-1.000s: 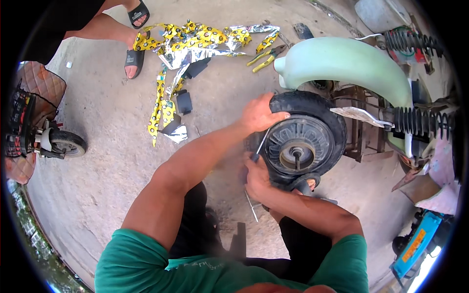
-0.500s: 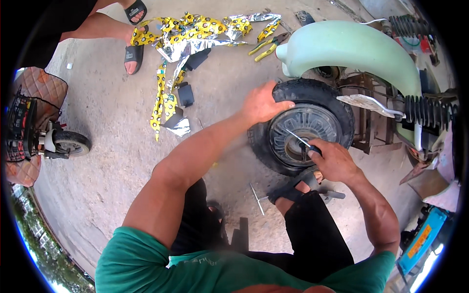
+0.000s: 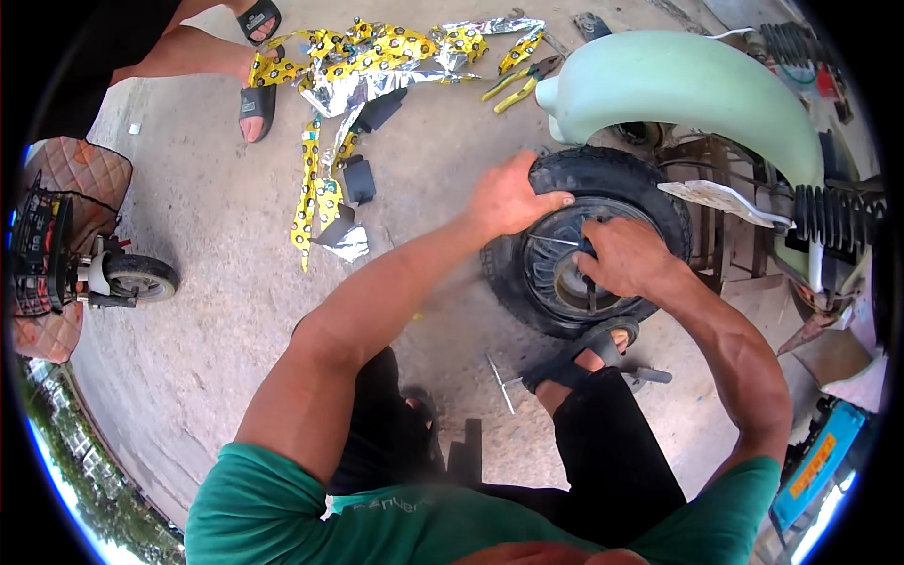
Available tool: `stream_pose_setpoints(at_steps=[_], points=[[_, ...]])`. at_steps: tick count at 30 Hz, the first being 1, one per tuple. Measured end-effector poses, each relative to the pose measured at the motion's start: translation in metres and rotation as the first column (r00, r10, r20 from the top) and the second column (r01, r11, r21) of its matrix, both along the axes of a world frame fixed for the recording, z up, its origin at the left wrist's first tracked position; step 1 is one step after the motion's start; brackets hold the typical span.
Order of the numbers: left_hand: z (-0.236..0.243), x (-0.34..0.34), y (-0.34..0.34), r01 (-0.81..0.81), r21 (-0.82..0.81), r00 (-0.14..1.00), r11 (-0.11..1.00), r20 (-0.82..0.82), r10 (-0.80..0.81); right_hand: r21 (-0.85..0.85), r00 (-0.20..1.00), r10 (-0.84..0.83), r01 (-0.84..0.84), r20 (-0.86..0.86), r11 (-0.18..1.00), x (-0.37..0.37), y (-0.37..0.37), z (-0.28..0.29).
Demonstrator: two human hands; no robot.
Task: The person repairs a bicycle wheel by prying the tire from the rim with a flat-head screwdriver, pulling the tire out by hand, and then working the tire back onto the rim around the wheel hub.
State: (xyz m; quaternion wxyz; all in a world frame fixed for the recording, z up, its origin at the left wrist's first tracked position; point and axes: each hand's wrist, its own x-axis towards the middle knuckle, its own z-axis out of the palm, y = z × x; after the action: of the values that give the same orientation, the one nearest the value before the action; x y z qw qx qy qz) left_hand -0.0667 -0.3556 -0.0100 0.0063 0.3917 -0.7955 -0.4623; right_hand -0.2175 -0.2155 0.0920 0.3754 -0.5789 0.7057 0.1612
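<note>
A wheel with a black tyre (image 3: 659, 185) and a grey metal hub (image 3: 540, 270) leans in front of me, right of centre. My left hand (image 3: 513, 196) grips the tyre's upper left side, thumb laid toward the rim and fingers over the tread, partly hidden. Closed over the hub, my right hand (image 3: 623, 254) holds a screwdriver (image 3: 554, 241). Its thin shaft points left toward the rim at the hub's edge; most of the handle is hidden by my fingers. Whether the tip touches the rim I cannot tell. My sandalled foot (image 3: 591, 358) is close below the tyre.
A T-shaped metal tool (image 3: 502, 383) lies by my foot. Yellow-handled pliers (image 3: 516, 96) and yellow-silver wrapping (image 3: 377, 58) are on the ground ahead. A pale green mudguard (image 3: 687, 85) and a black spring (image 3: 829, 215) stand right. Another person's sandalled foot (image 3: 252, 115) is at upper left.
My right hand has moved farther up over the hub with the screwdriver, whose shaft now lies flatter, pointing left. My left hand keeps its grip on the tyre.
</note>
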Motion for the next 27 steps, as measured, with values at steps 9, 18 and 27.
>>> stream_pose_setpoints(at_steps=[9, 18, 27], points=[[-0.007, -0.002, -0.005, 0.013, -0.004, 0.999, 1.0, -0.036, -0.013, -0.052, 0.984, 0.045, -0.037, 0.175, 0.998, -0.024, -0.006, -0.007], [-0.019, 0.002, -0.004, -0.002, 0.027, 0.998, 1.0, -0.056, 0.004, -0.013, 0.99, 0.038, -0.037, 0.134, 0.999, -0.007, -0.017, -0.008], [-0.012, 0.005, -0.008, 0.01, 0.055, 0.999, 0.998, -0.052, -0.007, 0.073, 0.976, -0.066, 0.052, 0.205, 0.996, -0.001, -0.03, -0.022]])
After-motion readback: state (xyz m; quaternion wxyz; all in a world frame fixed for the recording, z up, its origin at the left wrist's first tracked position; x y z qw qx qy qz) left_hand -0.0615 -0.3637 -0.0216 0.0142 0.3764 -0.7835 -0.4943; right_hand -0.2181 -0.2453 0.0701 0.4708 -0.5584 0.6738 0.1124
